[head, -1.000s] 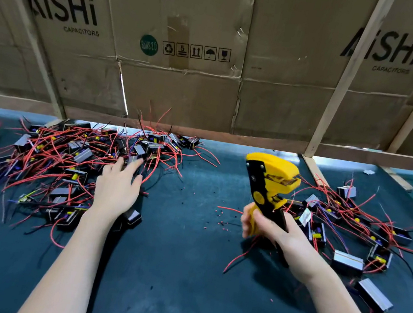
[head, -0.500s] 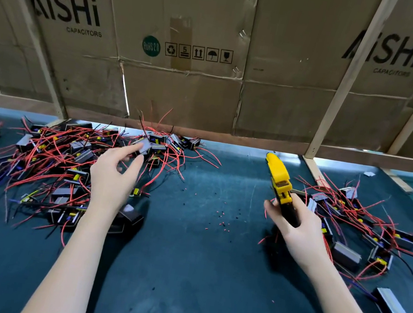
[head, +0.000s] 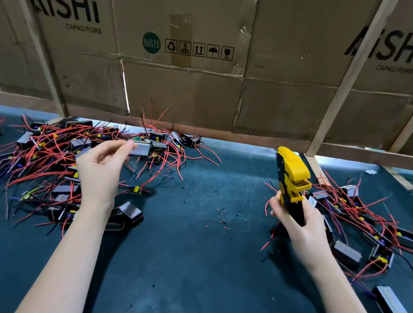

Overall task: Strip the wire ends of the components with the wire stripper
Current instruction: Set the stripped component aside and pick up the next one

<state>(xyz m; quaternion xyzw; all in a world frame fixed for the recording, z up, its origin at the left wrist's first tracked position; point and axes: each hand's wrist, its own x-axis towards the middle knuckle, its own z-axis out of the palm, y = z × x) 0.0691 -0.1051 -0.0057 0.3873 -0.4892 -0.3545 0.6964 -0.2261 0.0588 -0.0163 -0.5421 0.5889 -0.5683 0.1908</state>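
Pinching a small grey box-shaped component point(head: 140, 149) above the red-wired pile point(head: 42, 155), left hand point(head: 101, 168); right hand point(head: 298, 225) grips yellow-and-black wire stripper point(head: 291, 179) upright

two hands point(head: 99, 173), one wire stripper point(head: 290, 182), two heaps of wired components point(head: 41, 163)

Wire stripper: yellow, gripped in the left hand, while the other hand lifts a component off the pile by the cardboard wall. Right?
Wrong hand. In the head view the right hand grips the yellow wire stripper; the left hand lifts the component off the pile by the cardboard wall.
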